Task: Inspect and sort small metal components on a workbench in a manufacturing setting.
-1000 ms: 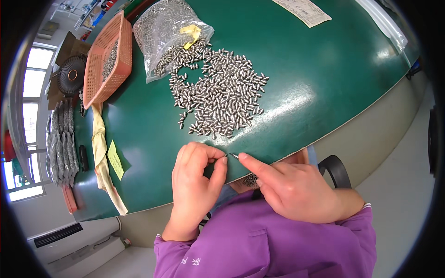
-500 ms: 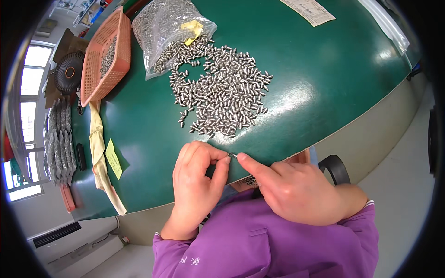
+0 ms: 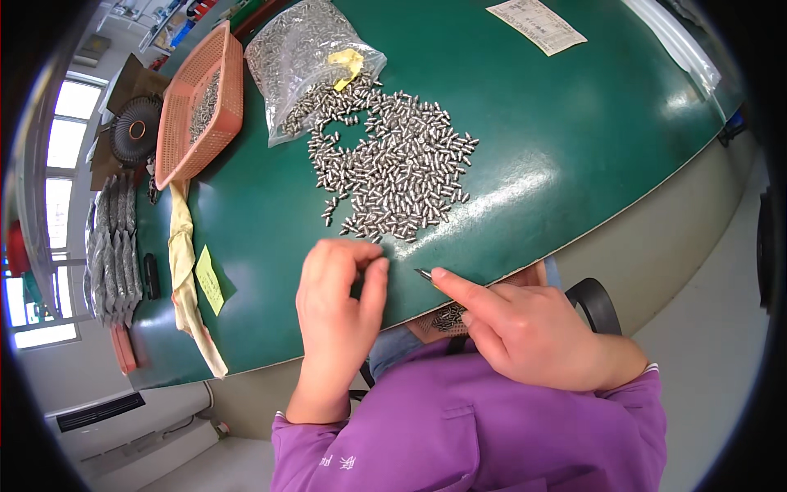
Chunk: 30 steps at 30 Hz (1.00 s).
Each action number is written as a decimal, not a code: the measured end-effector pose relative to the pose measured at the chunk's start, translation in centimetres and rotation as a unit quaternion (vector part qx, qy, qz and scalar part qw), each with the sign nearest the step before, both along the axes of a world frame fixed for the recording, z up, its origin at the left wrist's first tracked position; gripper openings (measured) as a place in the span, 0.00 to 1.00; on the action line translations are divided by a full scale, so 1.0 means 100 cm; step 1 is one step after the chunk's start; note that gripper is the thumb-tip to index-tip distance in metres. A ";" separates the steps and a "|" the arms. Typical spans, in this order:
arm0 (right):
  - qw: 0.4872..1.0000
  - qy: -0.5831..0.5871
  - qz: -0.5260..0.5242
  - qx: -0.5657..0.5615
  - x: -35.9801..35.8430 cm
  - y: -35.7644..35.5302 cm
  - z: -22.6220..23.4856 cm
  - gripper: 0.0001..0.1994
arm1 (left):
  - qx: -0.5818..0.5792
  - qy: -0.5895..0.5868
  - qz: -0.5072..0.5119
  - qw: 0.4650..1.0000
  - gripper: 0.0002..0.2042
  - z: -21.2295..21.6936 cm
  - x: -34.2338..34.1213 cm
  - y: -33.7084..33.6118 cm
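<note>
Here, shiny metal pins [image 3: 392,168] on glossy green tabletop [image 3: 574,139]

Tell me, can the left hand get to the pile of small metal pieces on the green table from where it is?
Probably yes. The left hand sits just below the pile of metal pieces, with only bare green table between them.

Left hand [image 3: 338,316] curls over so whatever's in its fingers is hidden. The small metal piece [image 3: 423,274] at the right hand's [image 3: 525,332] fingertip is too tiny to make out. The purple sleeves [image 3: 492,435] get cut off at the bottom edge.
</note>
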State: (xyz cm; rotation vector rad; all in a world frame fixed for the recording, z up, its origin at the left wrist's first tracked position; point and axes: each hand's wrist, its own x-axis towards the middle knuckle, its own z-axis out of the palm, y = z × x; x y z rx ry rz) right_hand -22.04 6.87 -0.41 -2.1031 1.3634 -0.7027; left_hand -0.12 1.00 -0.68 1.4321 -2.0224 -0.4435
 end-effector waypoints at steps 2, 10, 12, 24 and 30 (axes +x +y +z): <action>1.000 -0.010 -0.001 -0.006 0.000 0.000 0.000 0.28 | -0.050 -0.038 0.016 0.998 0.08 -0.006 0.001 -0.007; 1.000 -0.007 -0.008 -0.013 0.005 -0.001 -0.005 0.29 | 0.054 0.000 -0.005 0.999 0.07 0.002 -0.006 0.003; 0.999 -0.007 -0.008 -0.042 0.008 -0.002 -0.009 0.27 | 0.062 0.006 -0.019 0.998 0.07 0.003 -0.006 0.007; 0.999 0.019 0.022 -0.037 0.007 -0.006 -0.004 0.30 | 0.062 0.022 -0.020 0.998 0.08 0.000 -0.005 0.007; 0.994 0.084 0.054 -0.053 0.009 -0.008 0.007 0.30 | 0.060 0.022 -0.027 0.998 0.08 0.001 -0.004 0.006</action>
